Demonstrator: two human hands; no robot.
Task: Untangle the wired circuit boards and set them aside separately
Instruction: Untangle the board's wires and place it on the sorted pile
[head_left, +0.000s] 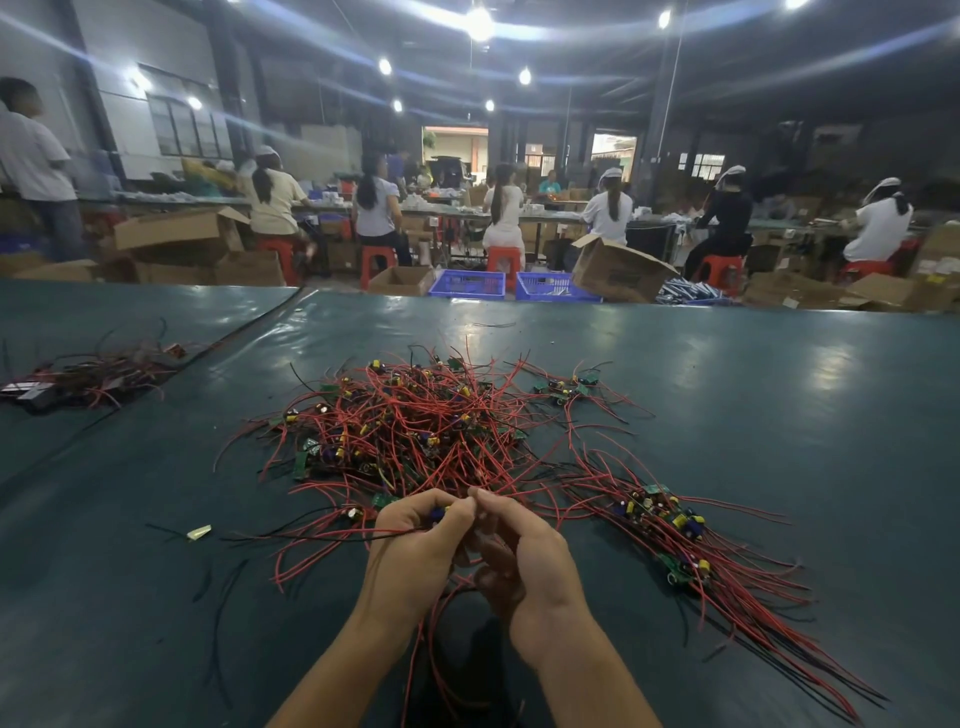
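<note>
A big tangled heap of small green circuit boards with red and black wires (410, 421) lies mid-table. Just in front of it my left hand (410, 551) grips one wired circuit board (438, 514), whose blue part shows between thumb and fingers. My right hand (519, 556) pinches red wires at the fingertips, touching the left hand's fingertips. Wires trail down between both wrists. To the right lies a straightened bundle of wired boards (670, 525), wires fanned toward the near right. A small group of boards (563, 388) sits at the heap's far right.
The dark green table (779, 395) reaches a far edge. Another wire pile with dark parts (88, 371) lies far left. A small pale scrap (199, 532) lies near left. Beyond the table are blue crates (467, 285), cardboard boxes and several seated people.
</note>
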